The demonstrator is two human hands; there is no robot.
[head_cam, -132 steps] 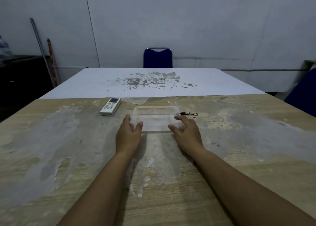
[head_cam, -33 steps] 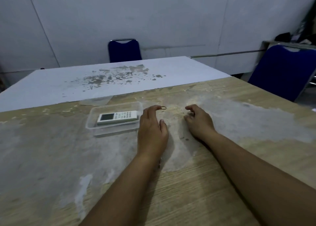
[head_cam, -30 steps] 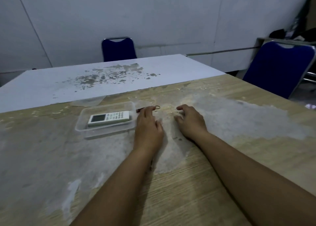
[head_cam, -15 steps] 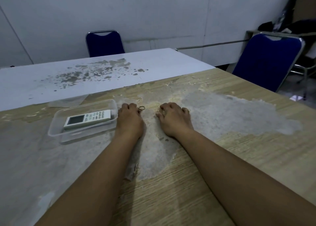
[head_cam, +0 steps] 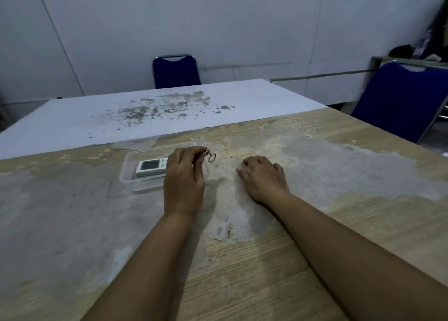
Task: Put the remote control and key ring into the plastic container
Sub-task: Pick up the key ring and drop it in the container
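Note:
A clear plastic container (head_cam: 127, 166) sits on the worn wooden table (head_cam: 315, 223). The white remote control (head_cam: 151, 167) lies inside it, display end to the left. My left hand (head_cam: 184, 177) is raised just right of the container and covers its right part. Its fingertips pinch the key ring (head_cam: 211, 156), whose metal loop dangles above the table. My right hand (head_cam: 263, 177) rests flat on the table to the right, fingers loosely curled, holding nothing.
A white, stained table (head_cam: 155, 112) adjoins the far edge of the wooden one. One blue chair (head_cam: 175, 72) stands behind it, another blue chair (head_cam: 402, 100) at the right. A clear lid (head_cam: 134, 143) lies just beyond the container.
My left hand has closed on the key ring and lifted it off the table, next to the container. The right hand stayed resting on the table. The view has shifted.

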